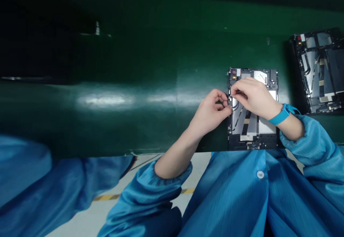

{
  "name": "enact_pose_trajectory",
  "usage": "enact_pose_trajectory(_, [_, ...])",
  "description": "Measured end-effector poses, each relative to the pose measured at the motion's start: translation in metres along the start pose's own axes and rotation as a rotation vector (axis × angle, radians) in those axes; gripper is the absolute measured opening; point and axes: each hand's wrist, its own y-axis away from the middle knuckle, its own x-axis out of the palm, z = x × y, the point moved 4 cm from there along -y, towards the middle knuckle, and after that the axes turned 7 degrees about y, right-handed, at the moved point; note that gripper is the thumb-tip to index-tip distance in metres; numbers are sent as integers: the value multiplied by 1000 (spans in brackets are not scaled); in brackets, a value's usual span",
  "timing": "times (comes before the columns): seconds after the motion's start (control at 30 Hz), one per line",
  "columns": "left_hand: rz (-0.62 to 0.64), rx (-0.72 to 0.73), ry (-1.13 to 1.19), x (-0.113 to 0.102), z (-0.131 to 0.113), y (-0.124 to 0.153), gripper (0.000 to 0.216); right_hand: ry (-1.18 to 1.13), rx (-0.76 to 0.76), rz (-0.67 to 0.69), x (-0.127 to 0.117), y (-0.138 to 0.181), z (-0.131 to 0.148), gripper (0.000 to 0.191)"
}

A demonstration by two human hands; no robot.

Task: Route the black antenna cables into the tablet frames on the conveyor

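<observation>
Head view: we have one opened device (252, 126) flat on the green bench (150, 122), right of centre in the frame, its lower edge along the bench's front edge. Our left hand (209, 115) is at its left edge, fingers curled, thumb and fingertips near the rim; we can't tell if it grips anything. Our right hand (254, 95) reaches over the device's upper part, thumb and index drawn together near its upper left side; anything between them is too small for us to make out. Blue strap (281, 115) on the right wrist. Similar opened devices (319, 70), seemingly stacked, sit at the right edge of the frame, apart from ours. Blue garment (61, 183) of another person, lower left, blurred.
</observation>
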Motion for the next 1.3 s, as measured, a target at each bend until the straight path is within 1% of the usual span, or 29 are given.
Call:
enact_pose_trajectory(0.27, [44,-44,-72,-1,-8,-14,20,-49,29,2,3,-8,-5,21])
enact_pose_trajectory(0.47, [22,-139,-56,1,-10,-18,27,-67,30,-10,3,-8,-5,21])
enact_pose_trajectory(0.57, [35,-168,-34,3,-15,-21,31,-63,42,-24,3,-10,-6,20])
enact_pose_trajectory(0.67, [69,-198,-23,5,-19,-25,33,-48,80,-52,1,-13,-9,18])
enact_pose_trajectory(0.8, [64,-230,10,6,-21,-32,36,-46,185,-105,-3,-15,-15,14])
enact_pose_trajectory(0.87, [61,-220,43,6,-21,-37,36,-62,234,-139,-5,-15,-18,14])
enact_pose_trajectory(1.0, [50,-148,103,4,-23,-46,36,-90,297,-178,-6,-13,-21,17])
enact_pose_trajectory(1.17, [61,-87,190,3,-23,-54,37,-89,324,-170,-6,-14,-21,18])
enact_pose_trajectory(1.3, [88,-67,222,2,-21,-58,37,-55,336,-138,-5,-16,-19,21])
